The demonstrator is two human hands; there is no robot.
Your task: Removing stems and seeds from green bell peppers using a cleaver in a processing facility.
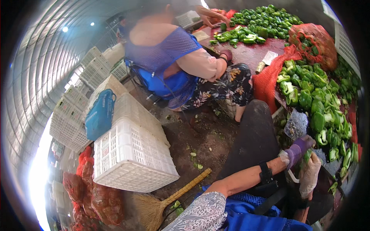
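Note:
My left hand [302,147], in a purple glove, is closed around part of a green pepper [307,156]. Against the same pepper is my right hand [310,171], in a thin clear plastic glove; its fingertips are partly hidden, and whether it also grips a tool cannot be told. A curved white strip [293,176] shows between my wrists. Just beyond my hands lies a heap of cut and whole green peppers [318,101] on the red work surface. A wet, speckled grey piece [297,124] is beside the heap, near my left hand.
A co-worker in a blue mesh apron [176,55] sits ahead; another person's hands [214,17] reach in at the top. More peppers [268,20] and a red mesh sack [313,43] lie beyond. White plastic crates [136,156], a straw broom [173,199] and filled sacks [107,202] stand left.

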